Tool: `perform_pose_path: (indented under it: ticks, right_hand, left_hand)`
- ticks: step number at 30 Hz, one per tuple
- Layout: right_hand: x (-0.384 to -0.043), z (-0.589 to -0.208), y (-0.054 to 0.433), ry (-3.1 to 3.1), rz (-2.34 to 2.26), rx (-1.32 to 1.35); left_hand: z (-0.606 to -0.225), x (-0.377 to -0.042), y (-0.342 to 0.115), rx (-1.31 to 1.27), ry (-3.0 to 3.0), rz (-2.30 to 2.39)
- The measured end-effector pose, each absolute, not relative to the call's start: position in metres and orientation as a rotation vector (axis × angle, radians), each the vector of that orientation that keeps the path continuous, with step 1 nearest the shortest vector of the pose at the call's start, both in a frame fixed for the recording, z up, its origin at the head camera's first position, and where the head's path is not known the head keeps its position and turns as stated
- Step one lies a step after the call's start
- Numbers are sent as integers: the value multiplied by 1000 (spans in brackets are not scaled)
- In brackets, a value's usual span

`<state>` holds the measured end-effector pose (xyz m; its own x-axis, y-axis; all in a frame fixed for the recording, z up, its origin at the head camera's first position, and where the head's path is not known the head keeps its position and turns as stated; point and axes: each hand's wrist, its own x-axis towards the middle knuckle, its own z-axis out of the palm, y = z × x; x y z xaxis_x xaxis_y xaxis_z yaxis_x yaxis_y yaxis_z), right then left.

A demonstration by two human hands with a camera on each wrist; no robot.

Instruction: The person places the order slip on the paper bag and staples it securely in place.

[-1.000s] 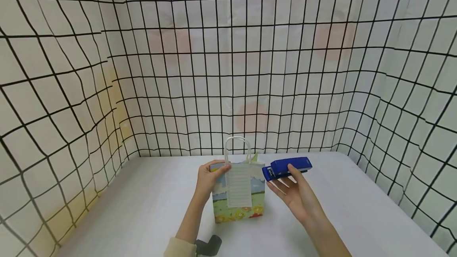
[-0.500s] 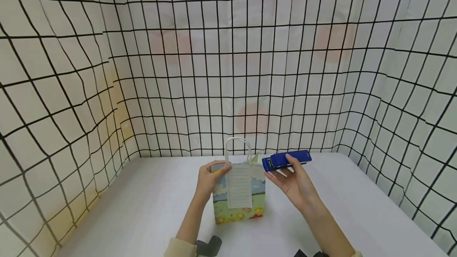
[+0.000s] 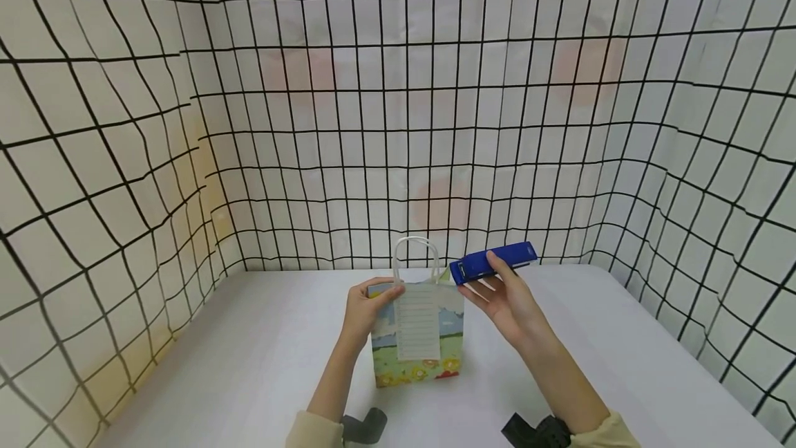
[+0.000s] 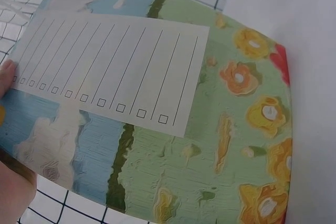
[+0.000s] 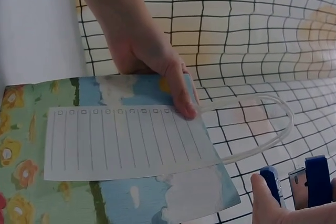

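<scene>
A small gift bag [image 3: 450,344] painted with sky, clouds and flowers stands upright on the table, its clear looped handles [image 3: 415,240] rising above the rim. Against its front lies a white lined checklist sheet [image 3: 418,323]. My left hand [image 3: 367,306] pinches the sheet's upper left corner together with the bag's top edge, thumb in front. In my right hand [image 3: 506,303] I hold a blue stapler [image 3: 494,263] just above the bag's upper right corner, tilted up to the right. The right wrist view shows the stapler's jaws apart, close to the bag's rim [image 5: 228,190] but not touching it.
A white table [image 3: 261,365] lies beneath, with black-grid netting [image 3: 348,157] over pale walls at the back and both sides. Dark wrist straps with mounts [image 3: 537,431] show near the bottom edge by each sleeve [image 3: 316,431].
My right hand has raised the stapler and brought it slightly left, nearer the bag's top, tilting it further. The left hand keeps its pinch on the sheet and bag.
</scene>
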<state>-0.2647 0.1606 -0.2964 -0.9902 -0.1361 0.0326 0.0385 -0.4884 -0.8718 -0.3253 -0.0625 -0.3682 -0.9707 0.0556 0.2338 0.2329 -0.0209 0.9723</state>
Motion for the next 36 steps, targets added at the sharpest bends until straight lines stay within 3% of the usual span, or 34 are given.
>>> perform_pose_path:
  ticks: [36]
  right_hand:
    - [-309, -283, 136, 1675, -2641, -112]
  left_hand:
    - [-369, -325, -62, -315, -2095, -2120]
